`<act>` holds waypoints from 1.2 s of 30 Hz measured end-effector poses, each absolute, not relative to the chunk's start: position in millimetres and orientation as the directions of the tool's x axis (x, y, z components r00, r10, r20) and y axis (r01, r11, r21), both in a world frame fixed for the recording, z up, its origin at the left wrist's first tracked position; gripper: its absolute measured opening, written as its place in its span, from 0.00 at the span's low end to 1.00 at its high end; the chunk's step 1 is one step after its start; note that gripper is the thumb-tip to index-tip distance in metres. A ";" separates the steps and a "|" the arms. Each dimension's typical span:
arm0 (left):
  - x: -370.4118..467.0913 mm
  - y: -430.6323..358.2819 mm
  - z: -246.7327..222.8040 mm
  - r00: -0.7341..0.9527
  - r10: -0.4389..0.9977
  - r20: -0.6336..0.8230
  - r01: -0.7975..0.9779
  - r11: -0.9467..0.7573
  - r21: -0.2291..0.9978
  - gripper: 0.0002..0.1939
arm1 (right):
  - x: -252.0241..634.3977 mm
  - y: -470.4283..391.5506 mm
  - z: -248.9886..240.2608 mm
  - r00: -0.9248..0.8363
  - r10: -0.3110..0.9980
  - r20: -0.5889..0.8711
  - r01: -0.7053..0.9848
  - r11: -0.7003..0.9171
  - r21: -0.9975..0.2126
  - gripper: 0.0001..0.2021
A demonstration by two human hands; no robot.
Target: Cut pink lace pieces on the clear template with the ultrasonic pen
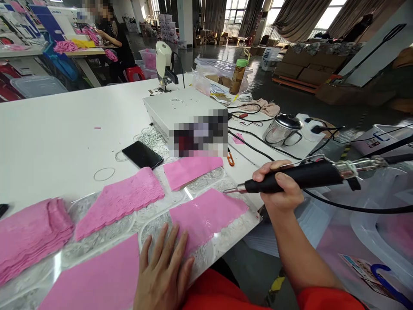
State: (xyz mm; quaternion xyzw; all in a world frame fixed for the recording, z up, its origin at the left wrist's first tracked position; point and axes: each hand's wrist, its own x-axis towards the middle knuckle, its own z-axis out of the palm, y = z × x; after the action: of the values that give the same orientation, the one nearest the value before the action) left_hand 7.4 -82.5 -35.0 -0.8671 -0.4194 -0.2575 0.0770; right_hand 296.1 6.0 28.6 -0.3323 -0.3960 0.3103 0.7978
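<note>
My right hand (280,185) is closed around a black corded hand tool (295,177) with a thin metal tip. The tip points left, at or just above the right part of a pink fabric piece (209,215); contact cannot be made out. My left hand (166,267) lies flat with fingers spread, its fingertips at the left edge of that piece. Beneath is a grey marble-patterned sheet (151,226). A larger pink piece (97,275) lies left of my left hand. Farther off are a scalloped pink stack (121,202), a folded pink stack (35,237) and another pink piece (193,170).
A white metal box (183,107) stands behind the fabric. Near it are a black phone (143,154), an orange-handled cutter (230,158), cables and a lidded glass mug (283,130). Transparent plastic bins (364,232) stand below right. A person (114,43) sits at the far left.
</note>
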 end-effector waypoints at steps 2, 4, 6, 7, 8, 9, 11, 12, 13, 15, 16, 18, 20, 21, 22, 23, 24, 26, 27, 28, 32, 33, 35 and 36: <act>11.5 -83.5 -34.0 0.472 0.699 0.537 0.773 -0.621 0.130 0.21 | 300.5 1.4 29.6 0.494 0.759 0.424 -0.217 0.580 -0.785 0.07; 15.9 -84.4 -32.4 0.423 0.713 0.558 0.779 -0.601 0.178 0.20 | 303.1 -2.3 29.7 0.487 0.765 0.422 -0.209 0.571 -0.794 0.07; 17.9 -84.5 -30.9 0.410 0.717 0.564 0.779 -0.597 0.191 0.19 | 303.8 -4.1 29.2 0.477 0.772 0.420 -0.216 0.566 -0.796 0.07; 17.7 -84.2 -30.3 0.419 0.713 0.562 0.777 -0.602 0.183 0.19 | 303.6 -4.4 28.8 0.474 0.775 0.419 -0.220 0.565 -0.795 0.07; 16.8 -83.6 -29.9 0.437 0.706 0.558 0.775 -0.610 0.166 0.19 | 303.3 -4.3 28.3 0.473 0.777 0.416 -0.222 0.562 -0.796 0.07; 15.4 -83.0 -29.6 0.459 0.696 0.552 0.771 -0.621 0.141 0.19 | 302.8 -3.9 27.8 0.474 0.777 0.415 -0.222 0.561 -0.798 0.07; 12.2 -81.6 -29.7 0.503 0.675 0.540 0.764 -0.639 0.089 0.19 | 301.9 -2.9 27.0 0.477 0.775 0.415 -0.210 0.559 -0.802 0.06; 10.8 -81.1 -29.9 0.516 0.667 0.537 0.762 -0.644 0.067 0.20 | 301.5 -2.3 26.6 0.477 0.774 0.417 -0.204 0.559 -0.804 0.06; 9.8 -80.7 -30.4 0.525 0.661 0.537 0.762 -0.646 0.050 0.20 | 301.1 -1.8 26.4 0.476 0.774 0.418 -0.200 0.558 -0.805 0.06; 8.9 -80.1 -31.6 0.528 0.652 0.544 0.763 -0.645 0.033 0.22 | 300.9 -1.0 26.3 0.471 0.778 0.416 -0.205 0.555 -0.806 0.06; 8.9 -79.9 -32.1 0.527 0.649 0.549 0.764 -0.645 0.029 0.23 | 301.3 -1.0 26.5 0.470 0.780 0.413 -0.211 0.553 -0.806 0.06; 9.2 -79.6 -32.9 0.522 0.647 0.556 0.760 -0.648 0.040 0.24 | 303.3 -1.8 27.3 0.479 0.775 0.412 -0.218 0.560 -0.800 0.06; 9.5 -79.3 -33.0 0.517 0.648 0.559 0.757 -0.651 0.055 0.25 | 307.6 -4.3 28.6 0.505 0.757 0.416 -0.212 0.575 -0.790 0.05; 9.6 -79.1 -32.8 0.517 0.647 0.561 0.755 -0.653 0.057 0.26 | 310.6 -6.4 29.4 0.520 0.745 0.417 -0.204 0.582 -0.787 0.05; 9.6 -79.0 -32.7 0.516 0.645 0.564 0.756 -0.653 0.055 0.26 | 313.9 -8.8 30.1 0.535 0.735 0.417 -0.194 0.587 -0.786 0.05; 9.6 -78.7 -32.6 0.517 0.644 0.564 0.756 -0.652 0.052 0.27 | 317.3 -11.6 30.7 0.546 0.728 0.414 -0.186 0.587 -0.788 0.05; 9.4 -78.5 -32.6 0.517 0.644 0.564 0.756 -0.652 0.051 0.27 | 320.8 -14.5 31.1 0.555 0.724 0.410 -0.180 0.586 -0.790 0.05; 9.1 -78.2 -32.8 0.516 0.645 0.563 0.752 -0.656 0.062 0.28 | 326.9 -20.6 31.2 0.559 0.722 0.407 -0.175 0.583 -0.793 0.06; 9.1 -78.1 -32.9 0.515 0.644 0.565 0.749 -0.659 0.069 0.28 | 329.5 -23.4 30.8 0.555 0.725 0.408 -0.177 0.582 -0.793 0.06; 9.2 -78.1 -33.0 0.515 0.644 0.566 0.745 -0.663 0.076 0.28 | 331.7 -25.9 30.3 0.547 0.731 0.409 -0.182 0.580 -0.794 0.06; 12.5 -79.6 -32.3 0.469 0.668 0.578 0.745 -0.651 0.147 0.26 | 337.0 -32.1 27.9 0.510 0.763 0.397 -0.199 0.554 -0.809 0.05; 13.9 -80.1 -31.9 0.449 0.679 0.581 0.747 -0.642 0.173 0.25 | 337.7 -32.6 27.6 0.511 0.765 0.392 -0.200 0.550 -0.811 0.05; 16.9 -81.3 -31.3 0.411 0.694 0.591 0.750 -0.626 0.213 0.25 | 338.4 -32.5 27.5 0.525 0.756 0.390 -0.197 0.554 -0.809 0.05; 18.3 -81.8 -31.2 0.398 0.698 0.595 0.751 -0.620 0.226 0.24 | 338.5 -32.0 27.6 0.535 0.748 0.392 -0.194 0.561 -0.805 0.06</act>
State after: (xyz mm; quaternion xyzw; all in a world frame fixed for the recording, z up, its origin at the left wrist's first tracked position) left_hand 18.3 -81.8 -31.2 -0.8352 -0.4338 -0.3357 0.0393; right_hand 338.5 -32.0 27.6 -0.3635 -0.3809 0.2957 0.7971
